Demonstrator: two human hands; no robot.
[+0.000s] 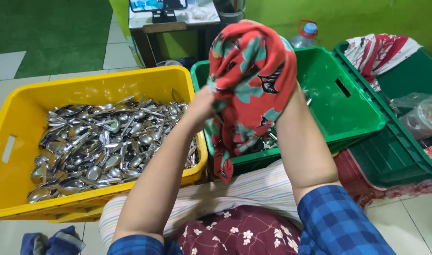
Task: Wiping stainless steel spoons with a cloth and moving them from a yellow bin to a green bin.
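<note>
far to the left of the grip sits a yellow crate heaped with metal spoons, and a blue cloth lies on the floor below it. the left hand is closed, pinching the left edge of a red floral cloth held up in front of the person. the right hand is wrapped inside that cloth, hidden, so i cannot tell how its fingers sit. just behind the cloth is a green crate, with a second, darker green crate to the right and a plastic bottle beyond.
</note>
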